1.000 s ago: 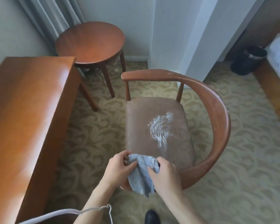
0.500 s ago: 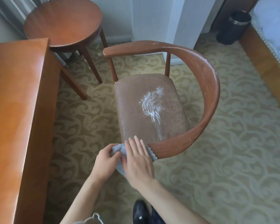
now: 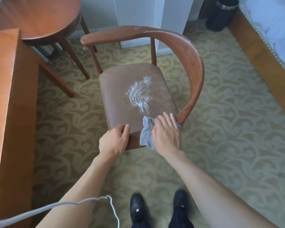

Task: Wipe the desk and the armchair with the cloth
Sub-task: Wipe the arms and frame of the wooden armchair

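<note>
Now the right hand (image 3: 167, 137) is pressing the grey cloth (image 3: 146, 134), moved up from the armrest, flat-palmed onto the armchair (image 3: 194, 63) seat's front edge, nearing the white smear (image 3: 139, 94), left hand (image 3: 114, 141) loosely gripping that edge.

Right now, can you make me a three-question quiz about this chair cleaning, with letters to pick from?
1. Where is the white smear?
A. on the armchair seat
B. on the desk
C. on the carpet

2. What colour is the cloth?
A. red
B. grey
C. yellow

3. What is the right hand doing?
A. hanging free
B. gripping the chair's backrest
C. pressing flat on the cloth

Answers:
1 A, streaks sit mid-seat.
2 B, it looks grey beside the brown seat.
3 C, spread fingers cover the cloth at the seat's front; the left hand holds the seat edge.
</note>
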Action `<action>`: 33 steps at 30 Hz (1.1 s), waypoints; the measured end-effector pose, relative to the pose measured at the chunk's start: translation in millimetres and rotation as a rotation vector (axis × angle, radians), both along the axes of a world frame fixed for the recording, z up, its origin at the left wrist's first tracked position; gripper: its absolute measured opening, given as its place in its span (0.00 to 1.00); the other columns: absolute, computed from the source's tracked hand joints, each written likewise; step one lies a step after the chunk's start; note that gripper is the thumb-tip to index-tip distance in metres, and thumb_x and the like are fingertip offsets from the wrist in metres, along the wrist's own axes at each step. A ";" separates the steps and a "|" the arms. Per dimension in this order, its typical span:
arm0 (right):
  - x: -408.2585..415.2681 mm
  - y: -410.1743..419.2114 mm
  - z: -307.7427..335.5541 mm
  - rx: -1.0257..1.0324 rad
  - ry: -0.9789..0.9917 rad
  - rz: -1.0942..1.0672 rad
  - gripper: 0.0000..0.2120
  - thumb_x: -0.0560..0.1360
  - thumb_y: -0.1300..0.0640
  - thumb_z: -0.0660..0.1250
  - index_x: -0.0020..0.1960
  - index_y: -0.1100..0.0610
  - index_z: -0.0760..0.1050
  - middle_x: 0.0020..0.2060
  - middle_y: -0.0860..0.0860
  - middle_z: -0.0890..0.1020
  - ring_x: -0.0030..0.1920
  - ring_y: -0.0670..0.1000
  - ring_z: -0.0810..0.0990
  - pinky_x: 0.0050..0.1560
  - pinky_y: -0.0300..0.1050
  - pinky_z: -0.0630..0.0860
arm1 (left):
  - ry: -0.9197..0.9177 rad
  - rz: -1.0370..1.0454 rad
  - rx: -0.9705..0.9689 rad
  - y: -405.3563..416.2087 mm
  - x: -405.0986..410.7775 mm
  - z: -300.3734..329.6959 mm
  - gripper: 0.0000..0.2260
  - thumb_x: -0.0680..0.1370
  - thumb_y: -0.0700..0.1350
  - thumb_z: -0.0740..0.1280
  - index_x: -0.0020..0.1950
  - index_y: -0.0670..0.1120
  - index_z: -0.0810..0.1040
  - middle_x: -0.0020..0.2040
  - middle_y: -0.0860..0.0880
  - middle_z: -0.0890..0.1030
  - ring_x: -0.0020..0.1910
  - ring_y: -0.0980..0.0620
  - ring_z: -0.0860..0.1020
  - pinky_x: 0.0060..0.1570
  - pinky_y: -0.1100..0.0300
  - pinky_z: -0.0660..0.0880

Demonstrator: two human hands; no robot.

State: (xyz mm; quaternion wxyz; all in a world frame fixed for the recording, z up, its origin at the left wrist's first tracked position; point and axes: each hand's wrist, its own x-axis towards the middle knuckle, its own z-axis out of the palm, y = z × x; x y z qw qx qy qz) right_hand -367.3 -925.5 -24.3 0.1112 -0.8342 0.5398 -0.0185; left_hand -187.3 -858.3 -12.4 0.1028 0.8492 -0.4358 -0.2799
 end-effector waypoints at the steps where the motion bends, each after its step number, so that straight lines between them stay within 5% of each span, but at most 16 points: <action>1: 2.7 0.5 1.8 0.006 0.006 -0.025 0.23 0.80 0.53 0.48 0.63 0.59 0.77 0.64 0.54 0.80 0.75 0.58 0.68 0.80 0.56 0.55 | -0.011 -0.011 0.004 -2.3 -2.8 0.9 0.23 0.81 0.62 0.49 0.48 0.52 0.80 0.41 0.51 0.83 0.44 0.46 0.80 0.45 0.53 0.77; 4: 28.4 18.3 8.4 0.054 -0.017 -0.032 0.26 0.78 0.50 0.47 0.65 0.58 0.76 0.66 0.54 0.79 0.77 0.58 0.66 0.80 0.57 0.53 | -0.019 -0.029 -0.005 -6.7 -10.9 5.7 0.21 0.83 0.59 0.51 0.46 0.50 0.79 0.41 0.50 0.82 0.43 0.45 0.79 0.40 0.54 0.69; 9: 70.6 66.6 7.2 0.095 -0.091 0.135 0.28 0.77 0.54 0.50 0.75 0.61 0.67 0.66 0.58 0.78 0.76 0.62 0.66 0.79 0.58 0.56 | 0.083 0.068 -0.019 -7.0 -2.5 4.2 0.24 0.84 0.61 0.48 0.43 0.51 0.78 0.44 0.48 0.81 0.48 0.43 0.78 0.47 0.52 0.69; 13: 35.7 34.1 5.5 0.091 -0.056 0.135 0.23 0.80 0.51 0.49 0.65 0.59 0.75 0.64 0.57 0.79 0.73 0.59 0.71 0.79 0.56 0.59 | 0.034 0.003 0.031 -7.7 -4.5 4.5 0.25 0.83 0.64 0.46 0.48 0.53 0.79 0.48 0.47 0.82 0.53 0.41 0.79 0.52 0.50 0.71; 21: -50.4 -95.6 11.9 -0.032 0.124 -0.110 0.30 0.76 0.49 0.45 0.57 0.61 0.83 0.62 0.56 0.81 0.76 0.59 0.67 0.80 0.56 0.53 | -0.084 -0.172 -0.072 -36.0 -44.7 1.6 0.27 0.83 0.63 0.46 0.47 0.51 0.80 0.44 0.49 0.84 0.46 0.42 0.81 0.48 0.50 0.77; 24: -6.9 -49.0 16.5 0.062 0.192 -0.012 0.23 0.77 0.52 0.53 0.61 0.59 0.81 0.62 0.57 0.81 0.73 0.58 0.70 0.78 0.57 0.56 | 0.016 -0.064 -0.131 -57.0 -59.9 0.5 0.24 0.84 0.60 0.48 0.48 0.50 0.79 0.47 0.50 0.84 0.49 0.43 0.80 0.47 0.52 0.73; 28: 19.9 22.4 5.4 0.048 -0.066 0.176 0.27 0.78 0.51 0.53 0.74 0.61 0.69 0.60 0.55 0.80 0.68 0.57 0.73 0.78 0.54 0.58 | 0.174 0.077 -0.156 -69.7 -67.7 -0.8 0.24 0.84 0.61 0.51 0.52 0.48 0.81 0.51 0.51 0.84 0.51 0.47 0.79 0.48 0.54 0.69; 33: -43.6 -42.5 -4.1 -0.079 -0.236 0.211 0.11 0.76 0.53 0.64 0.53 0.58 0.80 0.46 0.54 0.82 0.57 0.57 0.79 0.77 0.53 0.62 | 0.126 0.010 -0.168 -75.5 -96.0 -9.2 0.19 0.84 0.60 0.52 0.49 0.51 0.77 0.47 0.51 0.83 0.50 0.46 0.80 0.48 0.53 0.72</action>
